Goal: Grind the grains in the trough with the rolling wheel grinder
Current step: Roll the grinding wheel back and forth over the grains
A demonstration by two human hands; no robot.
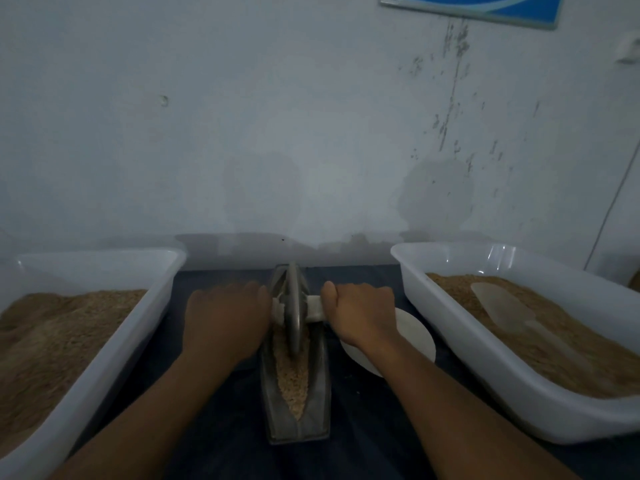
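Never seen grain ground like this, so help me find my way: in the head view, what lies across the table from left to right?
White plastic tub of ground meal → left hand → grey metal grinding wheel → right hand → white round plate → white plastic tub holding a pale scoop.

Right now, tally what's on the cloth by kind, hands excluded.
White plastic tubs: 2, left tub and right tub, both holding ground grain
Metal trough with grains: 1
Rolling wheel grinder: 1
White plate: 1
Translucent scoop, lying in the right tub: 1
Total: 6
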